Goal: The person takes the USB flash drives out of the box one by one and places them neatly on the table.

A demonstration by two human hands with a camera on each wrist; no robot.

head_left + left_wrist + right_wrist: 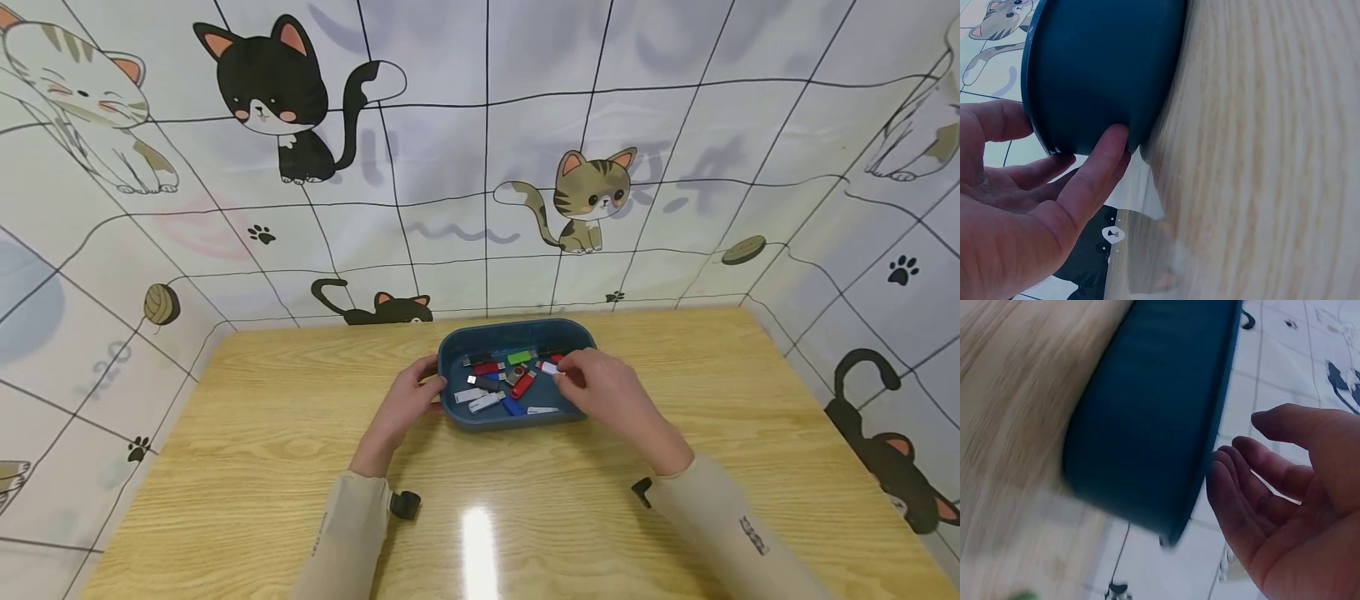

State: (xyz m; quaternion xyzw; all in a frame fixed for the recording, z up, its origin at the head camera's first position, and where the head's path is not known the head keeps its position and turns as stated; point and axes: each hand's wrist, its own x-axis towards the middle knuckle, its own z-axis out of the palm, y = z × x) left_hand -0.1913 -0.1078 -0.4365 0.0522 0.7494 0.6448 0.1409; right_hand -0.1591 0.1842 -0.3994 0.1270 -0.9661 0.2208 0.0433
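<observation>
A dark blue plastic bin (491, 423) sits on the table with several USB sticks lying loose in it. My left hand (408, 398) grips the bin's left end, the thumb at the rim and other fingers against the outer wall (1104, 69). Over the right end of the bin hovers my right hand (611, 396), its fingertips close to a white and red USB stick (550, 367). In the right wrist view the thumb and fingers (1282, 481) are apart beside the rim, with nothing between them. Near the bin's middle lie a red USB stick (523, 384) and a green one (519, 357).
The wood-grain table (300, 417) extends around the bin. Behind it rises a wall covering (450, 167) with cat drawings and grid lines, which also runs along both sides. A small black wrist mount (405, 505) juts from the left sleeve.
</observation>
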